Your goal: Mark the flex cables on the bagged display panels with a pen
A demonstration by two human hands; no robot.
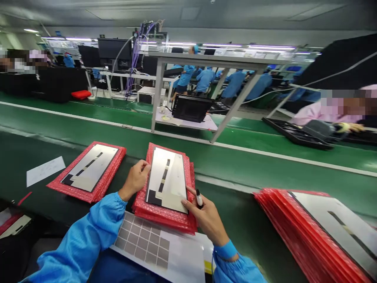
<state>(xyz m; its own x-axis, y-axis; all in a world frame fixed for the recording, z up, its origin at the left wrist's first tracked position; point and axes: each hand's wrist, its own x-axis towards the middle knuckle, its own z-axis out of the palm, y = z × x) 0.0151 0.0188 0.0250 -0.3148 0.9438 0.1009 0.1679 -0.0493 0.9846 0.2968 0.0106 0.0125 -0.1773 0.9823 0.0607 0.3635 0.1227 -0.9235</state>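
A grey panel (168, 177) with a dark strip lies on a stack of red bubble-wrap sheets (165, 214) in front of me. My left hand (136, 179) is curled against the panel's left edge and the red wrap. My right hand (206, 214) rests at the panel's lower right corner, fingers pinched round a small marker pen (199, 197). Both my sleeves are blue.
A second panel on red wrap (88, 169) lies to the left on the green conveyor belt (265, 157). A tall stack of wrapped panels (321, 232) sits at right. A white sheet with a grey grid (147, 243) lies near me. Other workers sit beyond a metal rack (218, 63).
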